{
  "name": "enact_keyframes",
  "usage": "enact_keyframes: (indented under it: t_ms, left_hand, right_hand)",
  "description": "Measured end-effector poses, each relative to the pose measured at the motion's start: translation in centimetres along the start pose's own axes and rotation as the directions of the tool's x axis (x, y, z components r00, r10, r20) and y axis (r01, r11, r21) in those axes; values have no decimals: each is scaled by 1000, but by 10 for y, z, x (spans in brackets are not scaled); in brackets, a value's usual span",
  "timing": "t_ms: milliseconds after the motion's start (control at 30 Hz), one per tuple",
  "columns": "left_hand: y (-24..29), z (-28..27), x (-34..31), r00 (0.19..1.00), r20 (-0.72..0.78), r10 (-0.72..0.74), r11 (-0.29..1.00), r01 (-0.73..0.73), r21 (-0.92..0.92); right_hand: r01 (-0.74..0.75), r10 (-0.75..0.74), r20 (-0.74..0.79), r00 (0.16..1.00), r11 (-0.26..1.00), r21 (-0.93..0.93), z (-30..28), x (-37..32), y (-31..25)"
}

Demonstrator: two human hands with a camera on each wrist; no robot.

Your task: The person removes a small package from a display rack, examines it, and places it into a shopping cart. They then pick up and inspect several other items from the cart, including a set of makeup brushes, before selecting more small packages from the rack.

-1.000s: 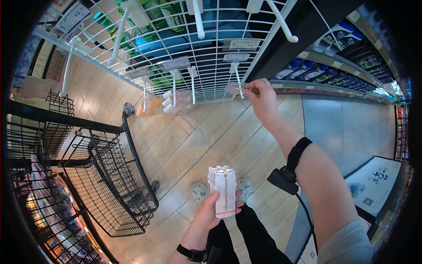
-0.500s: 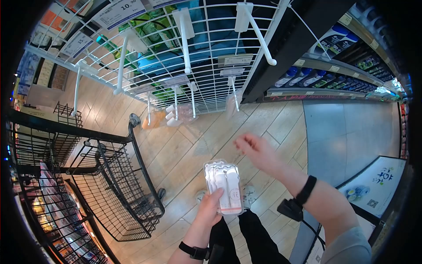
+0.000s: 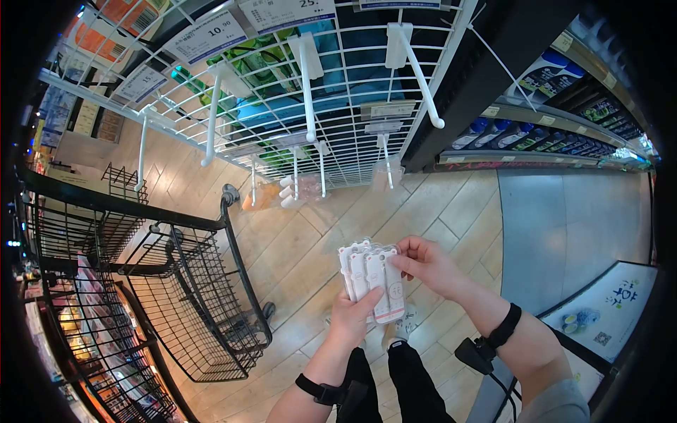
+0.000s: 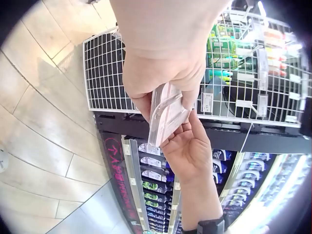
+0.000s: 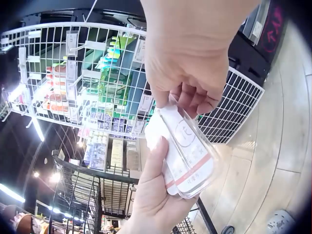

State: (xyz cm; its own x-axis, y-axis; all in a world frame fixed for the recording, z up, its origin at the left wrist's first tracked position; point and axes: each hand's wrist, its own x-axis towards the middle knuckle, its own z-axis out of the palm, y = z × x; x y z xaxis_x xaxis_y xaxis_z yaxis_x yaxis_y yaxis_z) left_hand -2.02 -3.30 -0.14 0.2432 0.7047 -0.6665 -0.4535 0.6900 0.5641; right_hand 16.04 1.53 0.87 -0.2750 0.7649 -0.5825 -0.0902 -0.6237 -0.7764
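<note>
Stack of packs: several slim white blister packs (image 3: 395,299), upright between the two hands in front of the body, fanned slightly so their wavy top edges show side by side.
Left hand: (image 3: 349,321) grips the stack low, thumb across the front and fingers behind; this likely bears the weight and stops the slick plastic sliding apart.
Right hand: (image 3: 431,269) pinches the upper corner of the front pack between thumb and curled fingers, probably to line it up with the others while the lower grip steadies them.
Printed faces: turned up towards the head, perhaps so they can be read; the small lettering is too blurred to tell.
Wire rack: (image 3: 455,32) beyond the hands, its white hooks (image 3: 308,106) jutting out, which lets packs hang by their tops.
Hanging pack: (image 3: 386,176) clear, on a low hook, apart from both hands.
Shopping cart: (image 3: 106,202) beside the person on the left, within easy reach.
</note>
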Motion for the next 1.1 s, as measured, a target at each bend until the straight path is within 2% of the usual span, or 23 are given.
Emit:
enact_keyframes:
  t_ms: [167, 300, 367, 433, 467, 533, 633, 667, 800, 967, 1100]
  left_hand:
    - [1, 4, 2, 1000, -19, -5, 1000, 5, 28]
    - [-14, -21, 11, 1000, 4, 10, 1000, -10, -9]
    - [-13, -27, 14, 993, -114, -38, 998, 43, 42]
    - [-7, -27, 14, 995, -99, -26, 999, 29, 31]
    - [-6, -27, 14, 996, -90, -27, 999, 28, 20]
    - [-6, -24, 11, 995, -96, -32, 999, 31, -10]
    - [-6, -21, 6, 991, -97, -91, 995, 87, -51]
    - [-6, -21, 4, 987, -84, -137, 990, 132, -58]
    - [-4, -11, 0, 986, -44, -163, 987, 163, 5]
    - [-8, -9, -3, 969, 58, -239, 969, 242, -53]
    - [-7, -9, -8, 963, 79, -259, 961, 265, -77]
  right_hand:
    - [59, -60, 8, 998, 996, 60, -6, 2, 0]
    - [10, -13, 44, 999, 997, 75, -21, 6, -8]
    - [-15, 10, 50, 999, 995, 102, -30, 11, -15]
    - [171, -160, -122, 980, 981, 92, -39, 26, -16]
    - [179, -167, -123, 978, 980, 89, -44, 36, -13]
    - [328, -309, -252, 917, 944, 36, -53, 56, -3]
    - [299, -289, -329, 899, 954, -21, -50, 69, -5]
    - [298, -287, -329, 900, 954, -19, -49, 74, -3]
    - [317, -316, -339, 886, 947, -53, -49, 88, 6]
    - [318, -323, -342, 882, 945, -72, -49, 99, 12]
    - [336, -346, -331, 878, 938, -89, -46, 105, 12]
